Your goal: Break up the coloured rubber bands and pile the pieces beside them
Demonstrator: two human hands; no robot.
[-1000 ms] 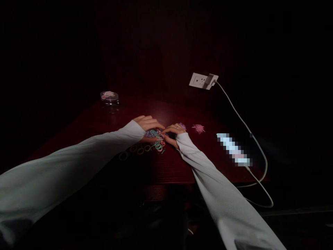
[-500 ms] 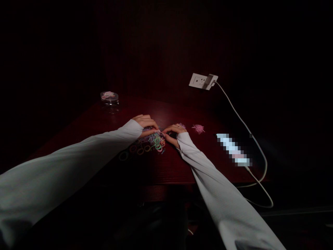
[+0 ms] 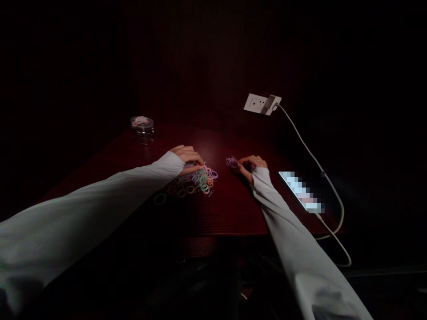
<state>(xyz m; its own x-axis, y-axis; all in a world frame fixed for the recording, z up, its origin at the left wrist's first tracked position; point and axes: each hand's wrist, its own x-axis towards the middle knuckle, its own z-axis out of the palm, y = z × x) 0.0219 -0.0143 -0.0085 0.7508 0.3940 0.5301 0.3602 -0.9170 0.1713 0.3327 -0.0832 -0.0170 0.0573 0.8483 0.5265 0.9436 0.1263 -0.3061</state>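
Observation:
A loose heap of small pastel hair ties (image 3: pixel 202 180) lies on the dark red table, mixed in green, orange, pink, purple and yellow. My left hand (image 3: pixel 187 156) rests at the heap's far left side, fingers curled and thumb and fingertips closed among the ties; what they pinch is too small to make out. To the right, a small purple bunch of hair ties (image 3: pixel 231 162) sits apart from the heap. My right hand (image 3: pixel 253 163) is beside that bunch, thumb and forefinger together at its right edge. Whatever is between those fingertips is hidden.
A round clear container (image 3: pixel 142 123) with a pinkish top stands at the far left of the table. On the right lies a phone with a lit, blurred screen (image 3: pixel 300 192); its white cable (image 3: pixel 312 155) runs to a charger in the wall socket (image 3: pixel 256 104).
My right hand has moved right, from the heap to beside the purple bunch, and now covers the place of a pink bunch. My left hand has stayed at the heap.

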